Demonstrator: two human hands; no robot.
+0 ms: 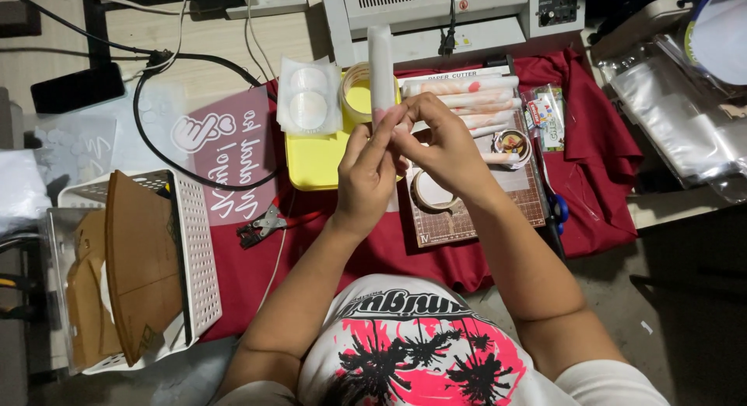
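Note:
Both of my hands meet above a red cloth point(599, 165) and pinch the lower end of a long, pale, clear-wrapped roll point(381, 63) that points away from me. My left hand point(366, 176) grips it from below with fingers curled. My right hand point(440, 145) closes over its end from the right. Beneath the hands lie a yellow tray point(311, 161), a brown cutting mat point(467, 219) and a ring of tape point(430, 194). More wrapped pale rolls point(475, 102) are stacked just beyond my right hand.
A white laminating machine point(443, 13) stands at the far edge. A white basket point(194, 242) with brown card pieces sits at left, near pliers point(261, 228), a pink printed sheet point(229, 161) and black cables point(156, 141). Clear plastic bags point(677, 110) pile at right.

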